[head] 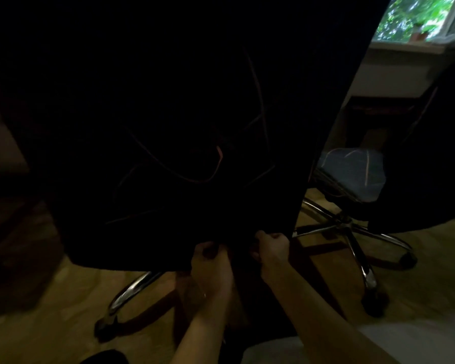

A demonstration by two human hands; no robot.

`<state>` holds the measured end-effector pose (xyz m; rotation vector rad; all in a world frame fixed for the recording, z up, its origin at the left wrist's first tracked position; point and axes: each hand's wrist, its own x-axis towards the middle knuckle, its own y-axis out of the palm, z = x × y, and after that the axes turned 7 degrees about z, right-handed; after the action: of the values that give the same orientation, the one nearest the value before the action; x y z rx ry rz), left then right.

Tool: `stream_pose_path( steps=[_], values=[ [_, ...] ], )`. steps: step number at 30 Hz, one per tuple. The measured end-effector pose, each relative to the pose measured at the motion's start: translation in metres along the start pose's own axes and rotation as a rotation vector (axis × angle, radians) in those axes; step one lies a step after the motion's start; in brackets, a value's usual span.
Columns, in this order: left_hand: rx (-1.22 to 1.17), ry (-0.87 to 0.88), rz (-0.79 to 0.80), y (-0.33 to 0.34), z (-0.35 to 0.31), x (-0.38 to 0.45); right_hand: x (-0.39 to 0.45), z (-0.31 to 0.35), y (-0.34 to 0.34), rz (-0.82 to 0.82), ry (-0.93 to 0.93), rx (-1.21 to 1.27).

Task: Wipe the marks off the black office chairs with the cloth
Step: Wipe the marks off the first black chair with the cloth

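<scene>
The back of a black office chair [168,101] fills most of the dim view. Thin pinkish marks [216,164] curve across it. My left hand [210,261] is curled around the backrest's lower edge. Just to its right, my right hand [271,248] is closed on the same edge near the corner. No cloth can be made out in the darkness. A second black chair [431,153] stands at the right, and its seat [352,174] carries pale line marks.
The near chair's chrome base leg [132,290] reaches out over the wooden floor [50,324]. The second chair's chrome star base [352,232] with castors spreads at the right. A bright window [418,17] with a sill lies at the top right.
</scene>
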<state>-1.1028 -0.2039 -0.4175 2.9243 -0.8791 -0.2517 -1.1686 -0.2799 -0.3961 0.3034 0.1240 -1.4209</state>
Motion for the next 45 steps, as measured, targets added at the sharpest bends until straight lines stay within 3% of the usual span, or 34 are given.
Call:
stream_pose_path(
  steps=[7,12,17,25,28,31,35,39,45],
  values=[
    [-0.194,0.357,0.011,-0.014,-0.082,0.026,-0.039,0.058,0.041,0.061,-0.376,0.118],
    [-0.041,0.391,-0.041,-0.034,-0.046,0.023,-0.038,0.011,0.049,0.019,-0.268,-0.042],
    [-0.085,0.172,0.010,-0.062,0.012,0.019,-0.043,-0.021,0.059,0.052,-0.081,-0.068],
    [-0.231,0.411,-0.045,-0.046,-0.096,0.041,-0.073,0.061,0.083,0.181,-0.336,0.137],
    [-0.103,0.431,-0.075,-0.053,-0.086,0.031,-0.070,0.041,0.089,0.120,-0.367,0.027],
    [0.001,0.335,-0.103,-0.066,-0.051,0.028,-0.062,0.002,0.090,0.054,-0.244,-0.072],
    [-0.071,0.215,-0.089,-0.085,-0.025,0.032,-0.064,-0.024,0.094,0.062,-0.175,-0.130],
    [-0.055,0.286,-0.130,-0.095,-0.060,0.051,-0.064,-0.001,0.119,0.064,-0.290,-0.092],
    [-0.058,0.509,-0.061,-0.119,-0.111,0.058,-0.082,0.032,0.152,0.033,-0.467,-0.006]
  ],
)
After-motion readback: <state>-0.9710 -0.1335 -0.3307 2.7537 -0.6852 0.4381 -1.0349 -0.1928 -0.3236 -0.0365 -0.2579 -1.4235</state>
